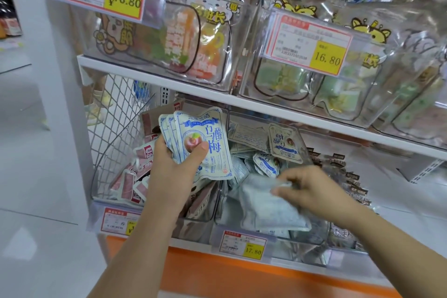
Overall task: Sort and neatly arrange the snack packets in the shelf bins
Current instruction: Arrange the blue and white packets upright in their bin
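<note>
My left hand (pixel 175 164) grips a fanned stack of white-and-blue plum snack packets (pixel 205 143), held upright above the lower shelf, thumb pressed on the front packet. My right hand (pixel 312 191) pinches one more pale blue packet (pixel 268 203), blurred and face down, over the middle clear bin (pixel 300 244). That bin holds several loose packets of the same kind (pixel 266 164), some upside down. The clear bin to the left (pixel 113 196) holds red-and-white packets (pixel 137 174).
The upper shelf (pixel 193 86) carries clear bins of larger cartoon-printed bags with price tags (pixel 312 46). A bin of dark-labelled packets (pixel 353 184) sits at the right. Wire mesh (pixel 113 113) closes the shelf's left side, beside a white post (pixel 50 80). An orange base (pixel 229 273) runs below.
</note>
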A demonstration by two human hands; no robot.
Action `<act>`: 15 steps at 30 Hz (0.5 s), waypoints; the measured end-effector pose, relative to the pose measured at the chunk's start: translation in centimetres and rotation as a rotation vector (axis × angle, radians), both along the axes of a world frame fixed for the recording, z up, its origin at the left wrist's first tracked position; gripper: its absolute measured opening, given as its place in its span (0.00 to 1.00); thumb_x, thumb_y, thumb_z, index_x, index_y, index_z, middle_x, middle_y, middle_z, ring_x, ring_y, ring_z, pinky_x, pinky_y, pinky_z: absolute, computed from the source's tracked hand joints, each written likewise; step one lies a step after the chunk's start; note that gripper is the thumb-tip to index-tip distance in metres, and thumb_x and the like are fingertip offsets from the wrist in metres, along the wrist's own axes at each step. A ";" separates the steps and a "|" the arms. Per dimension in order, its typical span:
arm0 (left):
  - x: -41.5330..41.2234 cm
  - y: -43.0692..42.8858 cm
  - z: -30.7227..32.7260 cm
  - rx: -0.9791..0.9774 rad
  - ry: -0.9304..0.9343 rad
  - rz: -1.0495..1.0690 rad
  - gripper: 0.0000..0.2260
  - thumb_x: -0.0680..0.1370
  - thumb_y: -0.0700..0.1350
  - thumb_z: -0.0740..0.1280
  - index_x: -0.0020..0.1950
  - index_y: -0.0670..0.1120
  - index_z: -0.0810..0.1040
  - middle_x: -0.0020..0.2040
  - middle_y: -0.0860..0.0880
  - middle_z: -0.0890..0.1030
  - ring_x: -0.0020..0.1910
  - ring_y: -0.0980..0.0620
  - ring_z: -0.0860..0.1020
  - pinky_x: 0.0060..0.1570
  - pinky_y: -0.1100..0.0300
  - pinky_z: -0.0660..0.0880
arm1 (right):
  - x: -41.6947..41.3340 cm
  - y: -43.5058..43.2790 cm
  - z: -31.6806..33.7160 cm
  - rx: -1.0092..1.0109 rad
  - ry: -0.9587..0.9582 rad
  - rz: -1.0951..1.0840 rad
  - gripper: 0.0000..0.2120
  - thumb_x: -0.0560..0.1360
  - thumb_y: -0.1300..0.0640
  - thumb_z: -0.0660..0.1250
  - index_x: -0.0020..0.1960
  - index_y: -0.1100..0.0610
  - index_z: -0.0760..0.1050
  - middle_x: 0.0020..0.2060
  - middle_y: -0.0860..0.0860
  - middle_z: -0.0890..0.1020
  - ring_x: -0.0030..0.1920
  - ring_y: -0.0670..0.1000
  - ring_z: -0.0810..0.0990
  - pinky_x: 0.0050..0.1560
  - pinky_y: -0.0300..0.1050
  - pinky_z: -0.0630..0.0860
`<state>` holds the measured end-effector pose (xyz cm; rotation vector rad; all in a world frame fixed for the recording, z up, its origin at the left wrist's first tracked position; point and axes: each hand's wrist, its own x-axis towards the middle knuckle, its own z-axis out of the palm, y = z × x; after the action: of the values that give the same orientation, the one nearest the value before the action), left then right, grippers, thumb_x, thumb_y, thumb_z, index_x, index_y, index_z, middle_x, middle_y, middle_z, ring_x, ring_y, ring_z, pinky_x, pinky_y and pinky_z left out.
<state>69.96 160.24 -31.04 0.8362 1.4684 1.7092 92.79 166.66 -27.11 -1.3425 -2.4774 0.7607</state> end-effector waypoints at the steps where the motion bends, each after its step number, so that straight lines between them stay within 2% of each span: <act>1: 0.0 0.0 0.0 0.000 -0.003 0.003 0.17 0.72 0.50 0.72 0.59 0.57 0.73 0.51 0.58 0.82 0.52 0.57 0.81 0.60 0.48 0.74 | 0.6 0.2 0.6 0.020 0.101 -0.077 0.04 0.73 0.57 0.70 0.39 0.54 0.80 0.26 0.50 0.79 0.24 0.44 0.75 0.26 0.35 0.72; 2: -0.1 0.0 0.0 0.003 -0.004 0.010 0.18 0.72 0.50 0.72 0.60 0.55 0.73 0.51 0.58 0.82 0.52 0.57 0.81 0.60 0.48 0.74 | 1.1 0.5 0.9 0.049 0.202 -0.151 0.05 0.73 0.57 0.70 0.38 0.53 0.80 0.27 0.49 0.80 0.25 0.45 0.76 0.27 0.35 0.72; 4: -0.1 0.0 0.0 0.014 -0.011 0.017 0.19 0.73 0.49 0.72 0.61 0.54 0.73 0.51 0.58 0.82 0.50 0.59 0.81 0.58 0.52 0.75 | 1.4 1.4 1.0 0.133 0.394 -0.285 0.05 0.72 0.59 0.71 0.38 0.53 0.80 0.26 0.44 0.81 0.26 0.40 0.77 0.28 0.32 0.72; 6: 0.0 -0.1 0.0 0.023 -0.020 0.015 0.18 0.73 0.48 0.72 0.62 0.54 0.73 0.50 0.59 0.82 0.48 0.62 0.81 0.55 0.57 0.75 | 1.0 2.5 0.7 0.305 0.458 -0.375 0.05 0.73 0.59 0.71 0.38 0.57 0.81 0.24 0.45 0.81 0.25 0.42 0.78 0.31 0.35 0.73; 8: 0.1 -0.1 0.0 0.020 -0.014 0.013 0.17 0.73 0.48 0.72 0.60 0.54 0.73 0.50 0.59 0.82 0.48 0.62 0.81 0.52 0.59 0.75 | 0.2 3.7 0.4 0.627 0.346 -0.351 0.07 0.74 0.60 0.69 0.42 0.63 0.82 0.31 0.53 0.84 0.32 0.52 0.82 0.38 0.44 0.77; 10: 0.2 -0.1 0.0 0.018 -0.015 0.010 0.17 0.73 0.48 0.72 0.60 0.55 0.73 0.50 0.59 0.82 0.48 0.62 0.81 0.52 0.58 0.74 | -1.2 4.9 -0.1 0.897 0.191 -0.234 0.09 0.74 0.62 0.65 0.50 0.61 0.82 0.38 0.55 0.85 0.36 0.54 0.82 0.42 0.45 0.78; 13: 0.1 0.1 -0.1 0.016 -0.024 0.012 0.18 0.72 0.48 0.72 0.60 0.55 0.73 0.50 0.58 0.82 0.50 0.60 0.81 0.57 0.54 0.75 | -2.8 6.8 -1.3 0.962 0.034 -0.074 0.11 0.69 0.67 0.65 0.49 0.60 0.82 0.37 0.57 0.85 0.34 0.59 0.83 0.35 0.51 0.81; 15: 0.0 0.2 -0.2 0.014 -0.042 0.017 0.18 0.72 0.48 0.73 0.60 0.56 0.73 0.50 0.59 0.83 0.50 0.59 0.81 0.58 0.50 0.75 | -3.4 8.1 -2.5 0.942 -0.115 0.047 0.15 0.64 0.72 0.71 0.48 0.60 0.83 0.41 0.57 0.85 0.38 0.59 0.83 0.38 0.54 0.81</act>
<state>69.92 160.44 -31.26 0.7929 1.4412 1.7413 89.43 174.73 -29.65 -0.9547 -2.4025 -0.4754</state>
